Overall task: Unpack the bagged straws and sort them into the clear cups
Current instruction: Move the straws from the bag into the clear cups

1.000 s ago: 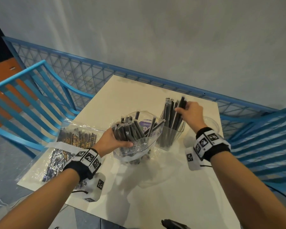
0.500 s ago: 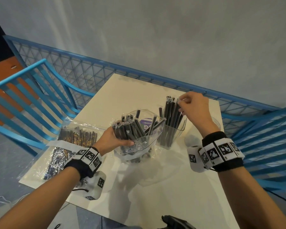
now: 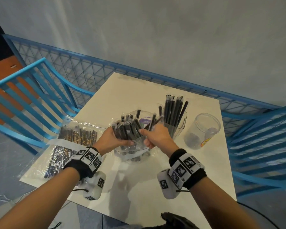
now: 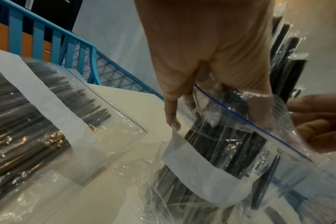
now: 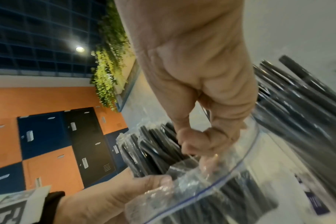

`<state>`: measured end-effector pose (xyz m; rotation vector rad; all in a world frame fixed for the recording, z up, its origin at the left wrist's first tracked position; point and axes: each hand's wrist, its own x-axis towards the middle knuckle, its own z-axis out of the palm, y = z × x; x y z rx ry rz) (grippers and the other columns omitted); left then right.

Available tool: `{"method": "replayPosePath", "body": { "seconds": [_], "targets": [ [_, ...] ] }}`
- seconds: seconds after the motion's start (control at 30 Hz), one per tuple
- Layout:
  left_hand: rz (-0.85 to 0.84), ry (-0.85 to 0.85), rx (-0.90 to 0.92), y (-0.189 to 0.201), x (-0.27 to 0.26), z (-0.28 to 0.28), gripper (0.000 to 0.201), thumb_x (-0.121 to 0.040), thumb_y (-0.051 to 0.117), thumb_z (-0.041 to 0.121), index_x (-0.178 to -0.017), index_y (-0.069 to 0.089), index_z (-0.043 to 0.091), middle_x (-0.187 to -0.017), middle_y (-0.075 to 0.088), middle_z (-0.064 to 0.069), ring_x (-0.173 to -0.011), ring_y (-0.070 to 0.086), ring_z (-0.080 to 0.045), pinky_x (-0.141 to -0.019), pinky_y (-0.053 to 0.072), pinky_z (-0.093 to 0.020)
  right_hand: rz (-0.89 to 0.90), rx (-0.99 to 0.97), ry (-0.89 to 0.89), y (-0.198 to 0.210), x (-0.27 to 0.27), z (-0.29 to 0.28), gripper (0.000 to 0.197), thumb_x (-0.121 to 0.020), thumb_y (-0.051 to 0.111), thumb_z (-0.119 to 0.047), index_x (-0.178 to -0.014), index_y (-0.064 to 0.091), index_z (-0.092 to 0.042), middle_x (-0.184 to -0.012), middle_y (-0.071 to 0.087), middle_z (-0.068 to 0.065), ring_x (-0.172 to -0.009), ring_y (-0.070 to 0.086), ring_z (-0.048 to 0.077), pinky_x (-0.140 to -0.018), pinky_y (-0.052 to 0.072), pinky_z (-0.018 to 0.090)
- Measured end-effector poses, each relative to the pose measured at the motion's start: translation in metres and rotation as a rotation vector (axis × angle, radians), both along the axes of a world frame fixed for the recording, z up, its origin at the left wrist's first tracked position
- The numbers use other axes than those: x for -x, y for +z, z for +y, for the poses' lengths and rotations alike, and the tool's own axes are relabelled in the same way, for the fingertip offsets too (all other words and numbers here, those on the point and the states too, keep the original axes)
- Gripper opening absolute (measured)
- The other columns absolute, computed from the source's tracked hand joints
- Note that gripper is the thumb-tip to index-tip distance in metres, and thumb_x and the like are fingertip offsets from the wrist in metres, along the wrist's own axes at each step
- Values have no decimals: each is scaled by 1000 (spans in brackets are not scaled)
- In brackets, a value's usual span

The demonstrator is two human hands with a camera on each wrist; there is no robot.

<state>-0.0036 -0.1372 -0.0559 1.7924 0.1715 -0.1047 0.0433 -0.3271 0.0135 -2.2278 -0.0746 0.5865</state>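
**Drawing the next wrapped straws out of the open zip bag**

My right hand [image 3: 156,138] is curled around a few black wrapped straws [image 3: 153,123] at the mouth of the clear zip bag [image 4: 240,131], which stands upright in the middle of the white table [image 3: 155,179]. My left hand [image 3: 111,140] pinches the bag's near rim, thumb over the blue seal line, holding the mouth wide. Just behind the bag on its right, a clear cup [image 3: 175,124] already holds a bundle of upright black straws. Further right of the bag stands a second clear cup [image 3: 203,131], apparently without straws. Left of the bag lies another sealed bag of straws [image 3: 68,142].

To do this well, I judge I should lift straight up along the straws, keep the rim pinned so the bag does not topple, and take only a small bunch.
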Motion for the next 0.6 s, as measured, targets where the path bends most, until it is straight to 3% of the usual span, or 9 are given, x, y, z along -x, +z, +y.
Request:
{"method": "replayPosePath", "body": {
  "seconds": [0.1,0.17,0.23,0.33,0.4,0.43,0.53,0.6],
  "targets": [
    [-3,2,-4,-1,0,-1,77,-55,94,20,-124,60,14,-106,75,-2,-97,71,-12,-91,56,-37,9,-244,-100,-13,4,3,30,-91,66,-23,-112,46,-16,-71,66,8,-40,51,8,-38,43,20],
    [-8,3,6,-1,0,-1,74,-57,93,14,-123,61,12,-105,75,-2,-96,72,-12,-88,57,-32,27,-316,-130,-18,4,4,31,-91,66,-21,-117,49,-18,-67,63,4,-35,46,4,-34,36,18],
    [-13,5,14,-1,-1,-1,74,-57,93,12,-123,61,12,-105,75,-1,-96,72,-10,-82,57,-24,28,-371,-130,-17,4,5,23,-91,66,-19,-112,56,-16,-63,58,0,-33,43,1,-33,33,17],
    [-21,10,31,-1,-1,-1,79,-53,94,17,-124,60,12,-107,75,-2,-99,71,-12,-84,57,-26,-84,-338,-111,-12,4,5,14,-89,68,-21,-102,67,-16,-68,57,-8,-47,51,-4,-44,35,11],
    [-17,13,43,-2,-1,0,81,-52,94,18,-125,59,13,-107,75,-2,-99,71,-13,-87,56,-30,-198,-235,-68,-7,1,3,20,-87,70,-25,-104,72,-15,-72,56,-14,-64,52,-1,-55,35,11],
    [-18,10,44,-1,-1,0,81,-52,93,18,-124,59,12,-106,75,-3,-96,72,-13,-86,56,-31,-245,-199,-45,-5,0,2,22,-86,71,-26,-105,73,-14,-71,55,-14,-65,49,-2,-58,34,11],
    [-18,-3,33,0,0,1,79,-52,93,20,-123,60,10,-103,75,-3,-89,72,-10,-83,57,-29,-355,-158,7,2,-4,-1,22,-87,71,-26,-105,74,-13,-78,64,-10,-69,53,-2,-75,44,21],
    [-10,-2,34,1,-1,1,79,-51,93,20,-123,60,11,-105,75,-3,-94,72,-10,-87,57,-30,-361,-158,8,7,-7,-3,22,-88,69,-28,-106,74,-16,-86,66,-9,-76,60,6,-81,52,30]
  ]
}}
